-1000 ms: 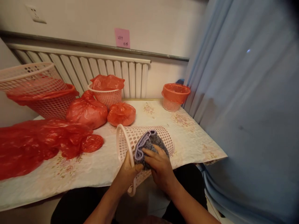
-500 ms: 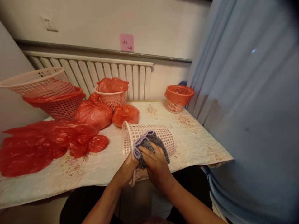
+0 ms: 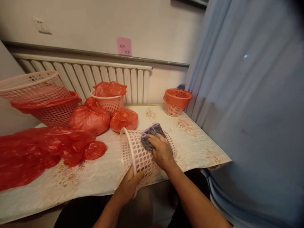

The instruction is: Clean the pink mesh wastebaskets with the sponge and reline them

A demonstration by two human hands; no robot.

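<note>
A pale pink perforated plastic basket lies on its side near the table's front edge, its wide mouth facing left. My left hand grips the rim at the near side, thumb on the outer wall and the fingers partly hidden behind it. Against the upper side of the basket my right hand presses a folded grey cloth with a lilac edge. Its fingers lie over the cloth, which covers some of the holes.
Loose red plastic bags spread over the table's left side. Behind them stand stacked baskets, tied red bags and a lined basket. Another lined basket is at the back right, beside a blue curtain. The tablecloth is floral.
My right hand and the cloth have moved up and away from the rim, along the basket's wall. My left hand has shifted lower on the rim. The view has turned slightly right.
</note>
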